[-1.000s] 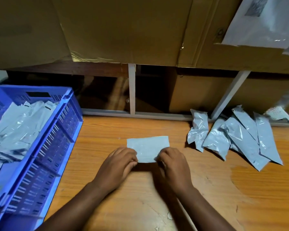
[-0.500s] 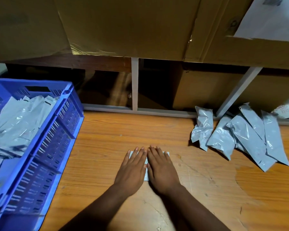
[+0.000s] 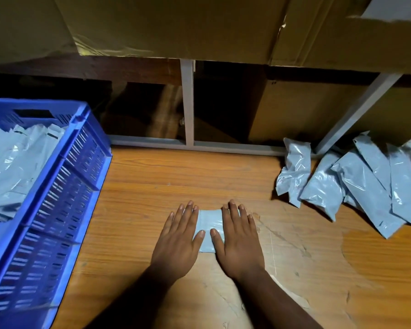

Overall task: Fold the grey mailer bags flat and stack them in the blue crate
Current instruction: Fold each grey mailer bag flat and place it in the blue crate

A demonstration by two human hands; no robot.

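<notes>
While both hands' fingers (image 3: 188, 217) press flat, mailer bag (image 3: 210, 230) shows between.

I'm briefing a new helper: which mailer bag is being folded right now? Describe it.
On the wooden table, right of the blue crate, find the folded bag pressed flat between the left hand and right hand. Unlike the loose bags far right, it is small and creased.

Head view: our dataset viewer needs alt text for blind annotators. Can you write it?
Left hand and right hand press a folded grey mailer flat on a wooden table. Blue crate left, unfolded mailers right.
</notes>
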